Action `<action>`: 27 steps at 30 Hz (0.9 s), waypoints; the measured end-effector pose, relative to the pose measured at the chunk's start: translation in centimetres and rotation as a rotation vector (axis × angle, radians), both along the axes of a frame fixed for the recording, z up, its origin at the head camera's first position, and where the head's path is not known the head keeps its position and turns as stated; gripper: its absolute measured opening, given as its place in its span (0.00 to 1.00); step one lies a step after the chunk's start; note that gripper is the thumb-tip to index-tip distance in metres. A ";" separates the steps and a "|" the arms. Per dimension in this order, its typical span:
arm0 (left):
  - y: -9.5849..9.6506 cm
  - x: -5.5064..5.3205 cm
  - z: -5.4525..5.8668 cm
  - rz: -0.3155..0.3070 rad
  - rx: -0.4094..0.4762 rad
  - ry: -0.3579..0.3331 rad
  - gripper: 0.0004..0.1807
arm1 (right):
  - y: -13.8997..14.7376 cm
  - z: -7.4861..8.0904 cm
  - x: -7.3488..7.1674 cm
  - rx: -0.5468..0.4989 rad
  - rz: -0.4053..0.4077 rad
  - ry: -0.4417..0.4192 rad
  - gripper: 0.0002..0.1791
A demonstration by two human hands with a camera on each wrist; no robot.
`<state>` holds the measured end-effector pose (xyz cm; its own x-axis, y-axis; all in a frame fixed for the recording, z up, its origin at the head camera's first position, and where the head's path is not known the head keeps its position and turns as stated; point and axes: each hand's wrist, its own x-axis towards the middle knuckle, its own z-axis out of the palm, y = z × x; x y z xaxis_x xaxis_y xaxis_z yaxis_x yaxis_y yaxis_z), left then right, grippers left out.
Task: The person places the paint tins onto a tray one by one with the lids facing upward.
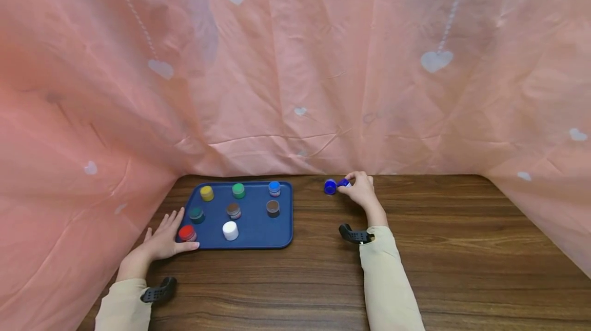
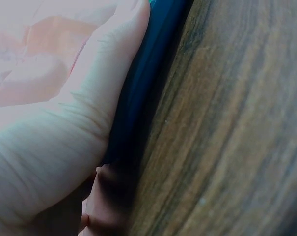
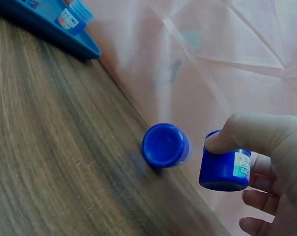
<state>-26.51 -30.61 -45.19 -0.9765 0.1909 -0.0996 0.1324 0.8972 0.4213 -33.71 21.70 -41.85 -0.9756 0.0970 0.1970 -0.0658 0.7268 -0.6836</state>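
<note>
My right hand [image 1: 362,191] pinches a small dark blue paint jar [image 3: 224,169] between thumb and fingers, at the back of the table. The held jar has a pale label and looks slightly tilted. Just left of it, a second dark blue paint jar [image 3: 164,146] stands on the wood, a narrow gap between the two. My left hand [image 1: 161,236] rests with spread fingers at the near left corner of a blue tray [image 1: 258,236]. Its thumb lies along the tray's front rim, beside a red-lidded jar [image 1: 187,233].
The tray also carries several other paint jars, including a yellow one [image 1: 207,193], a green one [image 1: 238,190], a light blue one [image 1: 274,188] and a white one [image 1: 230,231]. A pink curtain [image 1: 295,90] hangs along the table's back edge and sides.
</note>
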 end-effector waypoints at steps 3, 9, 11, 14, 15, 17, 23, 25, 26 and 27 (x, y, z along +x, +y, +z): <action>0.1 -0.1 -0.1 -0.004 0.009 -0.002 0.68 | 0.0 0.4 0.3 -0.024 0.021 0.007 0.22; 0.2 -0.1 0.1 0.001 0.004 -0.015 0.69 | -0.4 1.0 0.5 -0.032 0.061 0.026 0.21; 0.2 -0.2 0.1 0.000 0.004 -0.015 0.69 | -0.6 1.3 0.6 -0.032 0.072 0.038 0.21; 0.2 -0.2 0.2 -0.004 0.000 -0.015 0.68 | -1.1 1.8 0.9 -0.031 0.093 0.059 0.21; 0.2 -0.2 0.2 -0.001 -0.001 -0.015 0.68 | -1.3 2.0 1.0 -0.031 0.104 0.063 0.21; 0.2 -0.3 0.1 0.004 -0.003 -0.015 0.68 | -1.6 2.3 1.2 -0.034 0.130 0.067 0.21; 0.4 -0.3 0.2 0.010 -0.010 -0.026 0.68 | -2.2 2.8 1.2 -0.046 0.199 0.075 0.20; 0.4 -0.3 0.2 0.005 -0.015 -0.026 0.68 | -2.3 2.9 1.2 -0.054 0.221 0.081 0.19; 0.4 -0.3 0.2 0.004 -0.015 -0.025 0.68 | -2.4 3.0 1.2 -0.054 0.235 0.087 0.19; 0.5 -0.4 0.2 0.005 -0.017 -0.026 0.68 | -2.5 3.0 1.2 -0.055 0.248 0.091 0.19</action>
<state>-26.87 -30.16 -44.96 -0.9745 0.1845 -0.1280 0.1176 0.9049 0.4091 -32.55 19.21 -38.85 -0.9493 -0.1298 0.2862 -0.3003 0.6425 -0.7049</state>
